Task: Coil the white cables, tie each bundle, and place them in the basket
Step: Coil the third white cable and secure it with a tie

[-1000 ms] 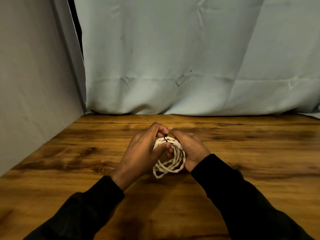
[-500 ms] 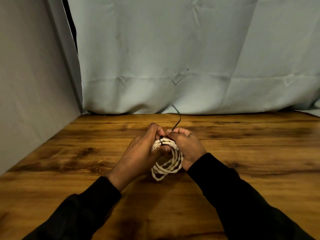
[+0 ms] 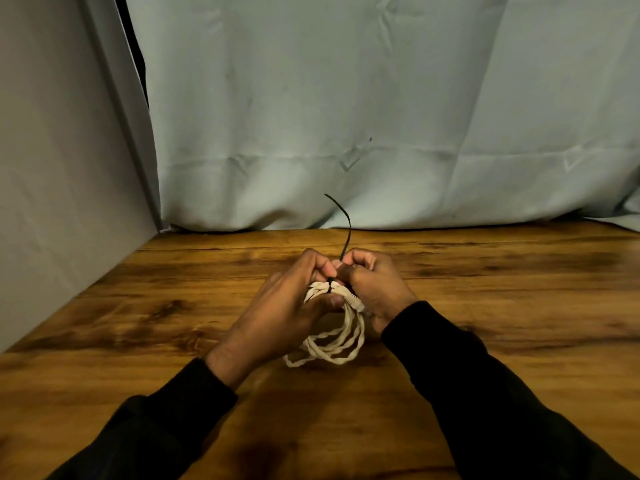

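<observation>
Both hands up over the wooden table (image 3: 485, 271), working at the top of the white cable (image 3: 341, 341) coil.

Left hand (image 3: 287, 313): fingers curled round the top of the coil, thumb laid across the strands just below the black tie (image 3: 346, 233). I judge the grip is there to keep the loops stacked so they don't spring apart while the tie is drawn in. The rest of the coil hangs below my palm, its lowest loop low over the wood; I cannot tell whether it touches.

Right hand (image 3: 372, 285): fingers curled in tight, pinching the tie close against the band that already circles the strands. The free tail stands up out of the pinch and curves away toward the pale cloth (image 3: 346, 98) at the back. Holding it that near the band should give a straight pull with no slack, I reckon. A cable plug end sticks out just beside my right hand, at the side of the coil.

Containers: no basket shows in this view, so nothing can be said of what it holds. This one bundle sits in my hands, tie on but tail untrimmed, not yet put away. No other cables in sight.
</observation>
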